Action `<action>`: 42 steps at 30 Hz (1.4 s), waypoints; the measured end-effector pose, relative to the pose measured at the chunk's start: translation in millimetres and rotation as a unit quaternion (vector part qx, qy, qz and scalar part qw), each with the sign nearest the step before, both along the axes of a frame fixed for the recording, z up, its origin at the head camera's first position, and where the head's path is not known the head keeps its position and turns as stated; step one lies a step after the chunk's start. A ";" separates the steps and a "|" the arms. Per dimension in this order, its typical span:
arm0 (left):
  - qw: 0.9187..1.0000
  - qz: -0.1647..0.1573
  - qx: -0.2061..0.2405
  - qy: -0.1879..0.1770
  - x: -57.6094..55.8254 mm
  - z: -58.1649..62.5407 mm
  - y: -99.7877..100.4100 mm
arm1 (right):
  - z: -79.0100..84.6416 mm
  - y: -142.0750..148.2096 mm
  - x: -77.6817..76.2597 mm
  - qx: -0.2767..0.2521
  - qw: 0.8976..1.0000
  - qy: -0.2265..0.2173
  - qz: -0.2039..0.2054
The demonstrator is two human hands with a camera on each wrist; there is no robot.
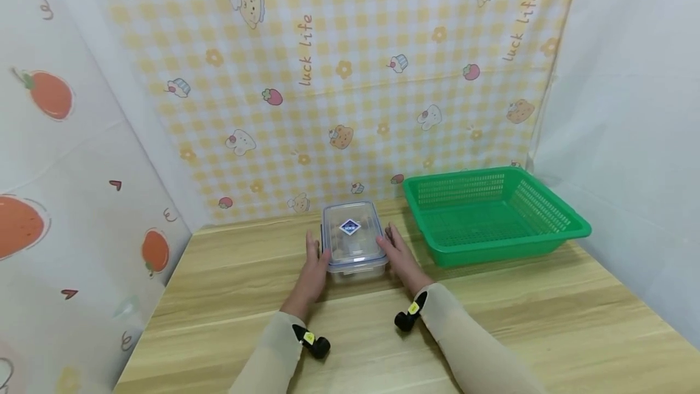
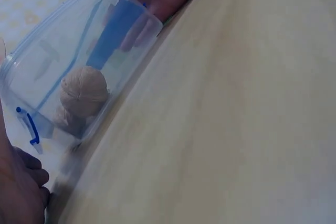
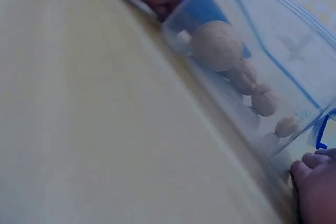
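Note:
A clear lidded food container [image 1: 352, 236] with a blue seal and a blue-and-white label stands on the wooden table. Walnuts [image 3: 265, 99] lie inside, plain through its wall in the right wrist view. My left hand [image 1: 313, 271] is at its left side, thumb at the lid's edge, index finger pointing forward. On the other side my right hand [image 1: 403, 257] rests its thumb on the lid, with fingers extended alongside. A side clip [image 2: 29, 127] stands out from the wall near my left hand. The far sides of the fingers are partly hidden.
A green plastic basket [image 1: 497, 217] stands on the table [image 1: 246, 297] right of the container. Behind hangs a yellow checked cloth [image 1: 350, 78] with printed figures. White sheets flank the table on both sides.

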State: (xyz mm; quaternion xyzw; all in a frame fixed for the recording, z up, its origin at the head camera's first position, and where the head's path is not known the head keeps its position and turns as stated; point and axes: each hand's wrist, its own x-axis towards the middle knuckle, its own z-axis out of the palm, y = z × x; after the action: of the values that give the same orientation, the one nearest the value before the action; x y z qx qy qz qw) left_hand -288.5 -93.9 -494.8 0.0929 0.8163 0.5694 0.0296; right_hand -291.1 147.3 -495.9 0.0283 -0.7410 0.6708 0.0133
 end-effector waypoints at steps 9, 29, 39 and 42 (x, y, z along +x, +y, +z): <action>0.998 0.022 0.054 -0.001 -8.5 -2.4 7.5 | -4.0 -3.2 -22.1 -0.137 0.990 -0.024 0.024; 0.988 0.062 0.131 0.044 -9.8 6.9 11.9 | 20.2 -5.8 -21.2 -0.129 0.990 0.058 0.005; 0.992 0.061 0.094 0.060 -9.0 6.4 16.0 | 23.8 -14.0 -16.9 -0.091 0.995 0.040 -0.029; 0.993 0.062 0.074 0.066 -7.8 7.5 17.0 | 23.4 -16.1 -16.0 -0.072 0.996 0.042 -0.035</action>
State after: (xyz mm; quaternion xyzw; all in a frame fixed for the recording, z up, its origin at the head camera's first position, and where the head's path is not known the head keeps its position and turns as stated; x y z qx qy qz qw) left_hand -296.4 -76.9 -487.3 0.0809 0.7762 0.6217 -0.0664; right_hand -307.0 131.3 -472.5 0.0296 -0.6900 0.7199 0.0693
